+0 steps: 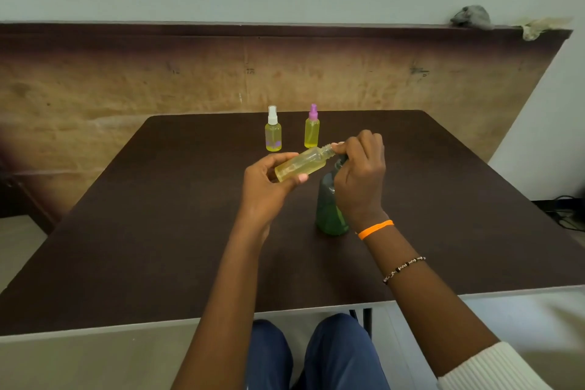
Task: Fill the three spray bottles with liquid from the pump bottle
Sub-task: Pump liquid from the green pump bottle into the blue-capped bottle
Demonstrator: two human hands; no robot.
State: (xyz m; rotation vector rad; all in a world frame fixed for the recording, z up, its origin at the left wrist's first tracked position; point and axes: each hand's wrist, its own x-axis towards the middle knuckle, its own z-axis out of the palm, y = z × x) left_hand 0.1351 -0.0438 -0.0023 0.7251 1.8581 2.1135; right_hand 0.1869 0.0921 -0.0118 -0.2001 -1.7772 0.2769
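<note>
My left hand (269,184) grips an uncapped spray bottle (302,163), tilted almost flat, its open threaded neck pointing right toward the pump head. Yellowish liquid shows inside it. My right hand (361,174) sits curled over the top of the dark green pump bottle (329,209), which stands upright on the table; the pump head is mostly hidden under the fingers. Two more spray bottles stand behind: one with a white sprayer (273,133) and one with a purple sprayer (312,128), both holding yellow liquid.
The dark brown table (158,215) has a pale front edge near my knees. A wooden board leans against the wall behind it. Cables lie on the floor at the right (566,215).
</note>
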